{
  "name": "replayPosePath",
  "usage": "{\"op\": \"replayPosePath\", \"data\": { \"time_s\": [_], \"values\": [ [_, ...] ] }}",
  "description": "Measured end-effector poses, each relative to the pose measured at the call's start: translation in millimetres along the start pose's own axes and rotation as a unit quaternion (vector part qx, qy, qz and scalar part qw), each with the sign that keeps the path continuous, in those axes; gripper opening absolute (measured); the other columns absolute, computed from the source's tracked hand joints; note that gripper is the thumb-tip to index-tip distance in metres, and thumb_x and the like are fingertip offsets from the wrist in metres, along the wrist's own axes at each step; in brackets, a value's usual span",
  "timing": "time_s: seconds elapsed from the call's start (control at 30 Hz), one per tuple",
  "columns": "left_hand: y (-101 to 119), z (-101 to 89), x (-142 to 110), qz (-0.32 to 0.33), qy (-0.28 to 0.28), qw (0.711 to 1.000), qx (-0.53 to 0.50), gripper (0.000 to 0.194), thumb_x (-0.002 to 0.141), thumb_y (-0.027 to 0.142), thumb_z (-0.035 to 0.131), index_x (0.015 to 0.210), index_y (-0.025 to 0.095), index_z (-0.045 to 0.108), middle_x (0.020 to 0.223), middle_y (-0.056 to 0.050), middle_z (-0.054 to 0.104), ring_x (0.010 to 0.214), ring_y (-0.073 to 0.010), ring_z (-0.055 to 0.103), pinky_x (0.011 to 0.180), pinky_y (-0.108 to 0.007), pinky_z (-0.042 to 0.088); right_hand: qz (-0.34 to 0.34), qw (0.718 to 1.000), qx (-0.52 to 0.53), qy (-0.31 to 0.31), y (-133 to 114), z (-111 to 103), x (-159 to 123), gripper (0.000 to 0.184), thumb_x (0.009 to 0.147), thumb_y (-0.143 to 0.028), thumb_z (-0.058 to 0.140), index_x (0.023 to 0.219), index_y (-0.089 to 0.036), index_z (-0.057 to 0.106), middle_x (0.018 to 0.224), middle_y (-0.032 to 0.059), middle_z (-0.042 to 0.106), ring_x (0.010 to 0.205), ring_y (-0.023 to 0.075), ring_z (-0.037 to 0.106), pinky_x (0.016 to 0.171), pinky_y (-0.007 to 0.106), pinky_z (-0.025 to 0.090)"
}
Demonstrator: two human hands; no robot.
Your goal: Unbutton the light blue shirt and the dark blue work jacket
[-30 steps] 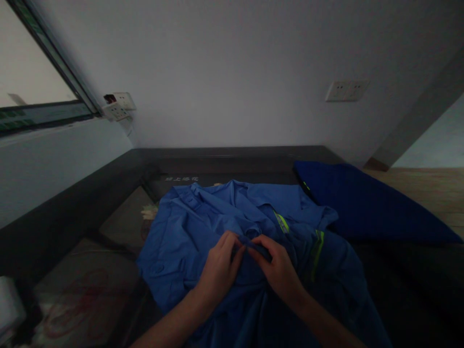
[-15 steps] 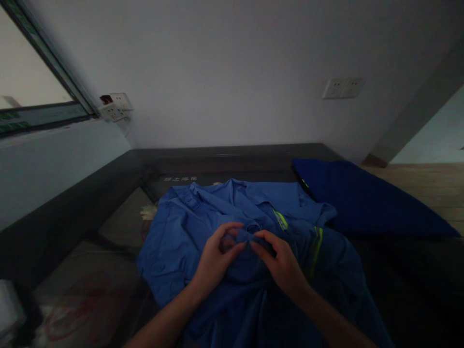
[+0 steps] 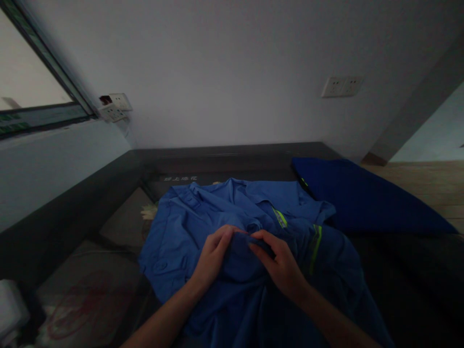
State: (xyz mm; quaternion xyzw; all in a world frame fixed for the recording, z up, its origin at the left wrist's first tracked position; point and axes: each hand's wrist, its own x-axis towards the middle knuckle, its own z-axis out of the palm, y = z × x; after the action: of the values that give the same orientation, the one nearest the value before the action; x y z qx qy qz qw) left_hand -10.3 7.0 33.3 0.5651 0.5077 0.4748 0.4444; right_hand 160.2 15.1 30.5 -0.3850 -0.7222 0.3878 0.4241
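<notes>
A blue work jacket (image 3: 232,280) with yellow-green reflective strips and a few buttons lies rumpled across the dark table. My left hand (image 3: 213,253) is at its middle, fingers closed on a fold of the cloth, with the fingertips partly hidden behind the fabric. Close by on the right, my right hand (image 3: 279,258) pinches the same raised fold between thumb and forefinger. A small looped opening in the cloth shows just beyond the fingers. Whatever small part may be inside the pinch is too dark to make out.
Dark blue cloth (image 3: 362,198) lies at the right edge of the dark table (image 3: 217,159). A white object (image 3: 10,309) stands at the lower left. Wall sockets (image 3: 342,87) are above, on the wall behind the table. Wooden flooring (image 3: 435,188) shows at the right.
My left thumb has drawn back leftward from beside the right fingertips to lie along the left fingers. The right hand and the jacket have hardly moved.
</notes>
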Motion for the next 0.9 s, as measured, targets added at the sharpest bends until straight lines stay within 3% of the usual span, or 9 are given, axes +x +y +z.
{"op": "replayPosePath", "data": {
  "time_s": [0.13, 0.27, 0.43, 0.5, 0.6, 0.73, 0.8, 0.9],
  "values": [
    [-3, -12.5, 8, 0.012, 0.09, 0.996, 0.009, 0.034, 0.087, 0.042, 0.051, 0.1, 0.016, 0.069, 0.102, -0.008, 0.067, 0.097, -0.0225, 0.061, 0.083, -0.031, 0.049, -0.018, 0.999, -0.016, -0.047, -1, 1, -2, 0.015, 0.09, -0.031, 0.052, 0.091, -0.019, 0.062, 0.084, 0.0013, 0.067, 0.08, 0.0155, 0.062, 0.074, 0.024, 0.046],
    [-10, -23.0, 15, 0.121, 0.145, 0.974, 0.122, 0.04, 0.083, 0.029, 0.056, 0.123, 0.021, 0.055, 0.129, -0.008, 0.054, 0.121, -0.0233, 0.05, 0.103, -0.038, 0.04, -0.022, 0.99, -0.041, -0.13, -4, 2, -4, 0.014, 0.091, -0.028, 0.052, 0.093, -0.019, 0.062, 0.086, 0.0012, 0.068, 0.08, 0.0149, 0.063, 0.072, 0.022, 0.046],
    [-21, -27.2, 17, 0.171, 0.112, 0.895, 0.397, 0.07, 0.081, 0.015, 0.055, 0.144, 0.03, 0.028, 0.157, -0.007, 0.004, 0.143, -0.029, 0.009, 0.113, -0.051, 0.02, -0.032, 0.968, -0.103, -0.228, -5, 5, -6, 0.019, 0.089, -0.026, 0.055, 0.104, -0.017, 0.063, 0.099, 0.0057, 0.069, 0.094, 0.0191, 0.063, 0.084, 0.028, 0.045],
    [-25, -27.8, 17, 0.184, 0.082, 0.858, 0.472, 0.073, 0.08, 0.013, 0.055, 0.145, 0.032, 0.026, 0.157, -0.005, -0.004, 0.142, -0.0332, -0.002, 0.111, -0.058, 0.012, -0.029, 0.955, -0.135, -0.262, -3, 6, -7, 0.029, 0.085, -0.03, 0.061, 0.11, -0.016, 0.062, 0.107, 0.0086, 0.068, 0.1, 0.0227, 0.062, 0.088, 0.032, 0.045],
    [-30, -28.5, 18, 0.205, -0.001, 0.817, 0.539, 0.076, 0.079, 0.009, 0.053, 0.145, 0.034, 0.026, 0.157, -0.005, 0.001, 0.142, -0.0341, -0.005, 0.11, -0.062, 0.005, -0.028, 0.942, -0.154, -0.298, -1, 6, -8, 0.045, 0.077, -0.034, 0.07, 0.118, -0.016, 0.06, 0.115, 0.0098, 0.065, 0.106, 0.025, 0.059, 0.092, 0.033, 0.044],
    [-37, -29.3, 21, 0.188, -0.148, 0.811, 0.534, 0.079, 0.08, 0.012, 0.051, 0.148, 0.031, 0.015, 0.154, -0.004, 0.022, 0.143, -0.026, 0.01, 0.113, -0.055, 0.01, -0.027, 0.927, -0.168, -0.334, -4, 6, -9, 0.049, 0.075, -0.035, 0.072, 0.119, -0.018, 0.059, 0.116, 0.0087, 0.064, 0.108, 0.0249, 0.058, 0.093, 0.033, 0.043],
    [-39, -29.2, 21, 0.158, -0.171, 0.819, 0.525, 0.076, 0.08, 0.023, 0.055, 0.147, 0.03, 0.019, 0.15, -0.005, 0.031, 0.14, -0.0255, 0.02, 0.112, -0.052, 0.017, -0.022, 0.92, -0.168, -0.353, -6, 6, -10, 0.051, 0.074, -0.04, 0.072, 0.119, -0.019, 0.058, 0.115, 0.0087, 0.064, 0.107, 0.0251, 0.058, 0.092, 0.033, 0.043],
    [-36, -27.0, 22, 0.123, -0.139, 0.819, 0.543, 0.066, 0.076, 0.032, 0.062, 0.138, 0.029, 0.038, 0.141, -0.008, 0.041, 0.132, -0.027, 0.034, 0.107, -0.047, 0.029, -0.02, 0.915, -0.168, -0.365, -6, 7, -12, 0.067, 0.068, -0.051, 0.072, 0.124, -0.019, 0.054, 0.121, 0.0105, 0.06, 0.111, 0.027, 0.055, 0.094, 0.035, 0.041]
  ]
}}
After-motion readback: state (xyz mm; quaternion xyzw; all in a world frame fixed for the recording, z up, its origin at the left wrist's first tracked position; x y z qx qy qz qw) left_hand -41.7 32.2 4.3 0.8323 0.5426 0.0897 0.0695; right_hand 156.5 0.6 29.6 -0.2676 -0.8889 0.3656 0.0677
